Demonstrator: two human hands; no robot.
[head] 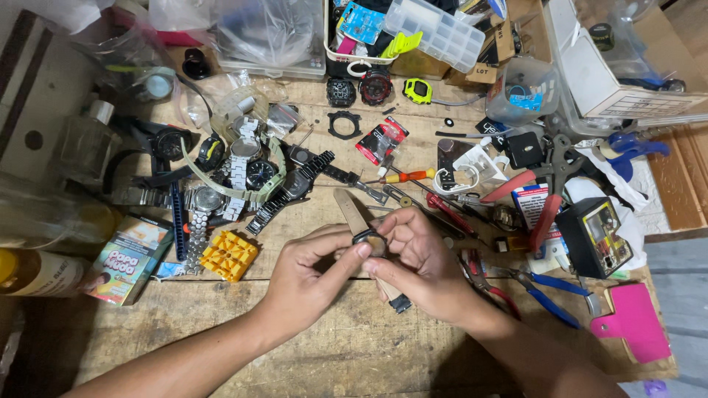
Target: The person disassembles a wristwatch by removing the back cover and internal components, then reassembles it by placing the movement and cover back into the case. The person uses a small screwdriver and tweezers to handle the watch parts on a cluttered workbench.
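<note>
Tan leather strap, dark round case: that's the watch (371,239) pinched between both hands just below the middle of the frame, over the rough wooden table (221,324). The left hand (310,276) has its fingers closed on the case from the left side, thumb tip right on the rim; the right hand (420,262) has its fingers clamped around it from the other side, strap ends sticking out above and below. Left of that sits a yellow plastic block (230,255) with a grid of pegs, plus a heap of steel-bracelet watches (243,173). At the top, a clear compartment box (436,31), looks empty, leans on a white basket (354,59) stuffed with packets. Red-handled pliers (538,195) lie right.
</note>
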